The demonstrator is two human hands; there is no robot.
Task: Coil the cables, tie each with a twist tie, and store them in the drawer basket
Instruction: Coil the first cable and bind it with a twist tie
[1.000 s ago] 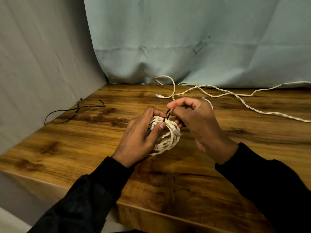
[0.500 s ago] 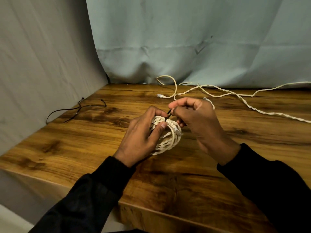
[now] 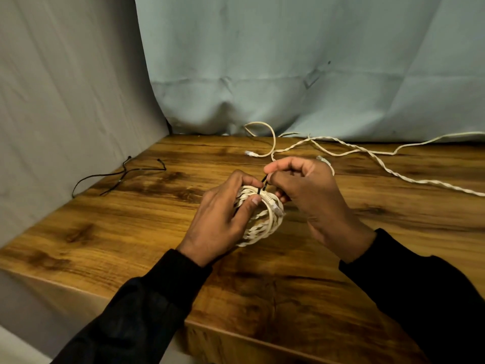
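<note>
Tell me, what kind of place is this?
Probably a makeshift recording corner, not a lived-in room: a wood-grain table hemmed by a draped pale blue cloth backdrop and grey cloth, with loose cream cables lying on it.

Wooden table point(image 3: 131, 232) — grey point(image 3: 65, 88) and blue backdrop cloths point(image 3: 288, 61).

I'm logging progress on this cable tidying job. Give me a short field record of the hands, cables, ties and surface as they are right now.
left hand: grips the coiled white cable, thumb pressed on its top
right hand: pinches the black twist tie at the coil's top
coil: held just above the wooden table; tie on it, not clearly finished
loose white cable: uncoiled along the table's far side
spare black ties: lying at the far left edge
drawer basket: not in view
</note>
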